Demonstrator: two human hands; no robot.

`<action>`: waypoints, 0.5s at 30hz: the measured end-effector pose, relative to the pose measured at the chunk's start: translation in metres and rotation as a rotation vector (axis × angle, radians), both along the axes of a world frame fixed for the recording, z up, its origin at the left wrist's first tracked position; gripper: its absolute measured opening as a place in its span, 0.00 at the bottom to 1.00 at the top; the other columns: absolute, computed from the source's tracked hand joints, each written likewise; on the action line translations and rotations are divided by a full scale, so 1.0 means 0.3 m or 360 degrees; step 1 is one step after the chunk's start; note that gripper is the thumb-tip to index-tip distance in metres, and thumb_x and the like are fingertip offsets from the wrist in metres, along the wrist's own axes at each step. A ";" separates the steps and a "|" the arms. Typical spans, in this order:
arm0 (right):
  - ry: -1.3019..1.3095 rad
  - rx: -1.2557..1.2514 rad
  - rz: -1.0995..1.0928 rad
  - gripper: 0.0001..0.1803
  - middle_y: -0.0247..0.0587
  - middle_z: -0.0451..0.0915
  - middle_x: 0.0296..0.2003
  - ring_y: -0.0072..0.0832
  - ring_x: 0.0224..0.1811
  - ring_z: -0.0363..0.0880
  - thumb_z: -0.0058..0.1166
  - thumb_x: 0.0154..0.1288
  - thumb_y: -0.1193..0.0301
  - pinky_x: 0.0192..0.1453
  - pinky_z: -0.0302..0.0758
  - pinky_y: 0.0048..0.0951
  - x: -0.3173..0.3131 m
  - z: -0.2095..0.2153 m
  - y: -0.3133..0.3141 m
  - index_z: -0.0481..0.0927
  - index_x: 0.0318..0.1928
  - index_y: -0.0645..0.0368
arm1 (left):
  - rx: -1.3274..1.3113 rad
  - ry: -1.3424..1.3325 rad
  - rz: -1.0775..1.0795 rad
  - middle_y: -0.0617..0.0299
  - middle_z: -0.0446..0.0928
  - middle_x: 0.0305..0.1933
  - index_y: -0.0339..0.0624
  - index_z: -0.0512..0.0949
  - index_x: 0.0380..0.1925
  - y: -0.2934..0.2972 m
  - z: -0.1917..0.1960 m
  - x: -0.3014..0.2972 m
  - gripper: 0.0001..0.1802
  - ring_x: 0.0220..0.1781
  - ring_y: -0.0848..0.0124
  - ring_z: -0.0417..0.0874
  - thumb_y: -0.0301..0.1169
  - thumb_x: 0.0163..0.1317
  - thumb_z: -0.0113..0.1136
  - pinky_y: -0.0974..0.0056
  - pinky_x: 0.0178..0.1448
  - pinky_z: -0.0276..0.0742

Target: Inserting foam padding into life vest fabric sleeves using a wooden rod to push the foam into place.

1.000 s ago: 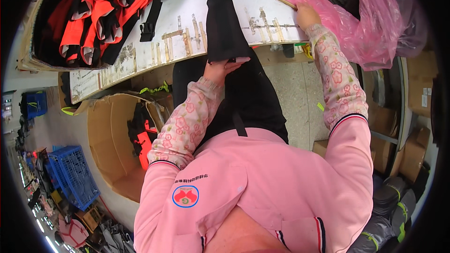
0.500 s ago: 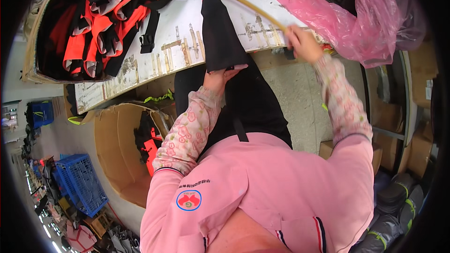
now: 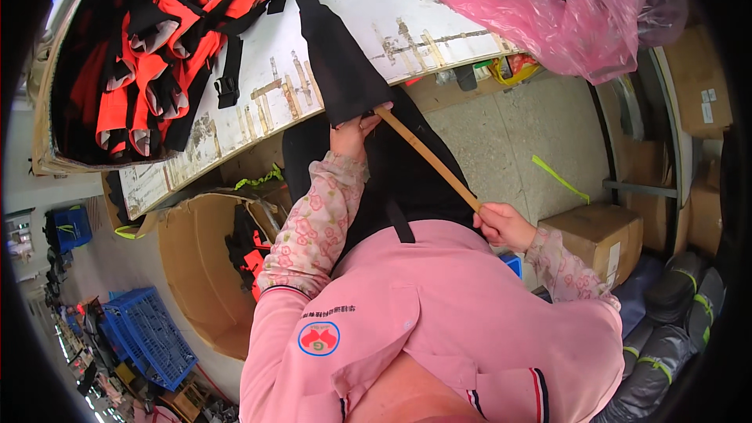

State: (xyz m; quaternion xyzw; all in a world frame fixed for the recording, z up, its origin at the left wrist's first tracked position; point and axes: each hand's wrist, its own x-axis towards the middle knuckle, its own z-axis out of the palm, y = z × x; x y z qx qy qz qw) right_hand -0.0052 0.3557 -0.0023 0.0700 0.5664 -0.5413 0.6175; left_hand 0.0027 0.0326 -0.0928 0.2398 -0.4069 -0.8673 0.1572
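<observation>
A black fabric tube with a strap (image 3: 337, 59) lies over the table's front edge, its wide end hanging toward me. My left hand (image 3: 351, 138) grips that lower end from underneath, some fingers hidden by the cloth. In my right hand (image 3: 505, 226), closed round one end, is a thin bamboo stick (image 3: 429, 155). The stick slants up to the left, its far tip meeting the fabric's lower edge beside my left fingers. Whether the tip is inside the fabric I cannot tell.
On the white, scuffed table (image 3: 235, 135) stands a box of orange-and-black fabric pieces (image 3: 160, 55) at left. Pink plastic sheeting (image 3: 540, 19) covers the right side. An open carton (image 3: 205, 266) sits below left, a closed carton (image 3: 599, 239) on the floor at right.
My right hand has come down and toward me from above the table's right side, bringing the stick's tip to the fabric's lower end. My left hand keeps its grip on the fabric.
</observation>
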 end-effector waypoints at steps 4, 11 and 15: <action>-0.0317 -0.0151 -0.0254 0.13 0.25 0.57 0.14 0.12 0.11 0.49 0.36 0.72 0.64 0.14 0.48 0.17 0.020 0.050 -0.176 0.67 0.32 0.57 | -0.0041 -0.0048 -0.0009 0.53 0.78 0.42 0.34 0.71 0.46 0.030 0.041 -0.020 0.16 0.42 0.61 0.82 0.34 0.65 0.50 0.62 0.49 0.78; -0.0197 -0.0437 -0.0550 0.12 0.25 0.58 0.16 0.12 0.10 0.50 0.37 0.71 0.64 0.13 0.48 0.16 0.003 -0.015 -0.508 0.66 0.33 0.56 | -0.0113 0.0040 0.0073 0.50 0.78 0.42 0.31 0.70 0.47 0.032 0.005 -0.022 0.18 0.43 0.58 0.82 0.35 0.64 0.51 0.60 0.49 0.79; -0.0059 -0.0395 -0.0643 0.13 0.25 0.59 0.16 0.12 0.10 0.51 0.36 0.71 0.63 0.12 0.48 0.17 0.009 -0.063 -0.603 0.66 0.34 0.58 | -0.0041 0.0009 0.0060 0.48 0.77 0.44 0.31 0.70 0.48 0.049 0.070 -0.022 0.18 0.43 0.57 0.81 0.34 0.63 0.52 0.58 0.46 0.80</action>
